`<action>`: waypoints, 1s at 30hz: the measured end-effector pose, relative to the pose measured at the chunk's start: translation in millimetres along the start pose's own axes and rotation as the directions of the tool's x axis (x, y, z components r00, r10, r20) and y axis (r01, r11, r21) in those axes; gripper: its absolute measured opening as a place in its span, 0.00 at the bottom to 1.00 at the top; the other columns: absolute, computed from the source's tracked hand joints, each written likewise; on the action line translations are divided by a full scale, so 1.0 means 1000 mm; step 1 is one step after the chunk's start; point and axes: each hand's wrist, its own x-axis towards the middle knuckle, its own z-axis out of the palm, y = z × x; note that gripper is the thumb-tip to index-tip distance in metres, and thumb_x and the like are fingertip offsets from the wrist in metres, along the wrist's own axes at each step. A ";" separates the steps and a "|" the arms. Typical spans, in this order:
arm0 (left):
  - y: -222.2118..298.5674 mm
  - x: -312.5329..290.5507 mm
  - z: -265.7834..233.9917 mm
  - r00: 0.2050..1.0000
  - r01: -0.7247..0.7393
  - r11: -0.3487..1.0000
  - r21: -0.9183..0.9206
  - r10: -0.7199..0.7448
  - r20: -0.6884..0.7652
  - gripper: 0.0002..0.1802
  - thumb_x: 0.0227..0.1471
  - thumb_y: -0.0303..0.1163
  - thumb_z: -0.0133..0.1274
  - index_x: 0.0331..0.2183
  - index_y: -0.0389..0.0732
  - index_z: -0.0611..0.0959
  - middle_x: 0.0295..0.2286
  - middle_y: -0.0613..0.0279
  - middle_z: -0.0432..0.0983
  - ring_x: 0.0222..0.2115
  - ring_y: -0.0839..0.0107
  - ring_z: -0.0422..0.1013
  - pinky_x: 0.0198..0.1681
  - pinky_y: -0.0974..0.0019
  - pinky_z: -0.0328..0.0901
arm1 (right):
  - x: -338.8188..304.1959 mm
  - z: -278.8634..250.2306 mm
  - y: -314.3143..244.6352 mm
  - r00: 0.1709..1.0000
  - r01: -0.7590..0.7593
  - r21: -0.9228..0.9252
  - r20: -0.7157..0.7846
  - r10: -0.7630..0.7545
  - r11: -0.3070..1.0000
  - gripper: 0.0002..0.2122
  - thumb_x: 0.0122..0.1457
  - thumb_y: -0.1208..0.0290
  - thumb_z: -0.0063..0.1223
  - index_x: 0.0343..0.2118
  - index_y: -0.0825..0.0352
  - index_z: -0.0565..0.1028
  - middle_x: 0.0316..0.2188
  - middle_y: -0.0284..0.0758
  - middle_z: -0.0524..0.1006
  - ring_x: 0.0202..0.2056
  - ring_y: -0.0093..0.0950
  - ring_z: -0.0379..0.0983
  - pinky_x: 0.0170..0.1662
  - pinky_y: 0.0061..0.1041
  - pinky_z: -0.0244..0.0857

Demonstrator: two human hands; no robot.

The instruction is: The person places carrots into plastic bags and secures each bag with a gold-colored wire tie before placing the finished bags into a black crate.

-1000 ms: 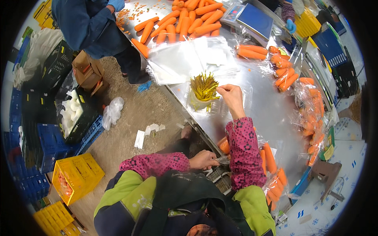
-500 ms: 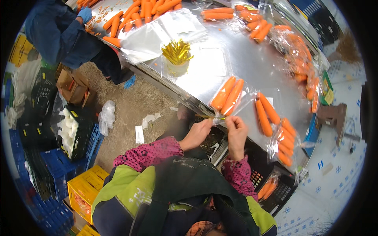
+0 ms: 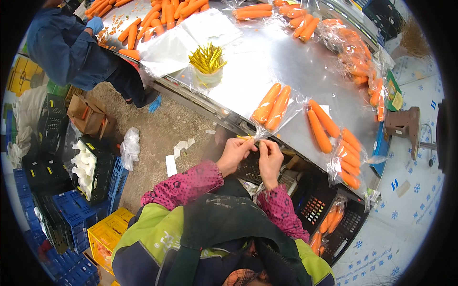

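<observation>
A clear plastic bag (image 3: pixel 292 106) with two large carrots (image 3: pixel 272 107) lies at the near edge of the metal table, its gathered neck toward me. At that neck my left hand (image 3: pixel 234 155) is closed in a pinch, a gold twist tie (image 3: pixel 245 137) showing at its fingertips. My right hand (image 3: pixel 270 163) pinches close beside it, on the other side of the neck; the tie's end there is mostly covered by fingers. Farther up the table, a whitish cup (image 3: pixel 209 76) holds a bunch of gold twist ties (image 3: pixel 207 58). Flat clear bags (image 3: pixel 164 53) are spread to its left.
Bagged carrots (image 3: pixel 320 128) lie to the right, and more bags (image 3: pixel 355 57) are heaped along the far right edge. Loose carrots (image 3: pixel 167 16) pile at the far left near a co-worker (image 3: pixel 67 47) in blue gloves. Under the table edge stands a black crate (image 3: pixel 350 229) with carrots.
Both hands have shifted slightly left and stay pinched at the bag's neck. My right hand has drawn closer to the left one. The whole view has tilted slightly.
</observation>
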 end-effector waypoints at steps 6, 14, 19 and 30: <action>0.031 0.005 -0.006 0.760 -0.522 0.335 0.784 0.600 0.250 0.12 0.51 0.25 0.54 0.40 0.38 0.81 0.23 0.52 0.70 0.23 0.56 0.69 0.26 0.63 0.64 | 0.048 -0.017 -0.041 0.906 0.236 -0.046 0.371 -0.203 0.971 0.04 0.52 0.79 0.57 0.32 0.68 0.77 0.28 0.36 0.74 0.25 0.29 0.72 0.29 0.25 0.66; 0.097 0.043 -0.029 0.816 0.015 0.899 0.437 -0.264 0.514 0.15 0.59 0.37 0.50 0.29 0.38 0.84 0.17 0.70 0.74 0.17 0.84 0.64 0.21 0.77 0.59 | 0.081 -0.037 -0.054 0.510 0.792 0.047 0.498 -0.701 0.609 0.06 0.42 0.81 0.52 0.26 0.68 0.71 0.39 0.36 0.75 0.31 0.34 0.74 0.33 0.32 0.69; 0.098 0.052 -0.010 0.787 0.071 0.855 0.514 -0.365 0.498 0.12 0.58 0.36 0.51 0.31 0.40 0.83 0.21 0.70 0.76 0.20 0.85 0.66 0.22 0.78 0.60 | 0.075 -0.059 -0.047 0.495 0.843 -0.110 0.539 -0.682 0.526 0.08 0.43 0.81 0.52 0.28 0.68 0.71 0.30 0.38 0.74 0.28 0.37 0.72 0.32 0.35 0.66; 0.000 0.009 0.030 0.927 0.152 0.968 0.199 -0.209 0.310 0.13 0.49 0.32 0.56 0.37 0.36 0.80 0.40 0.60 0.75 0.41 0.69 0.70 0.42 0.64 0.65 | -0.046 -0.017 0.008 0.894 -0.242 0.745 -0.077 0.441 0.621 0.03 0.59 0.76 0.52 0.33 0.70 0.74 0.25 0.31 0.73 0.25 0.21 0.69 0.31 0.22 0.67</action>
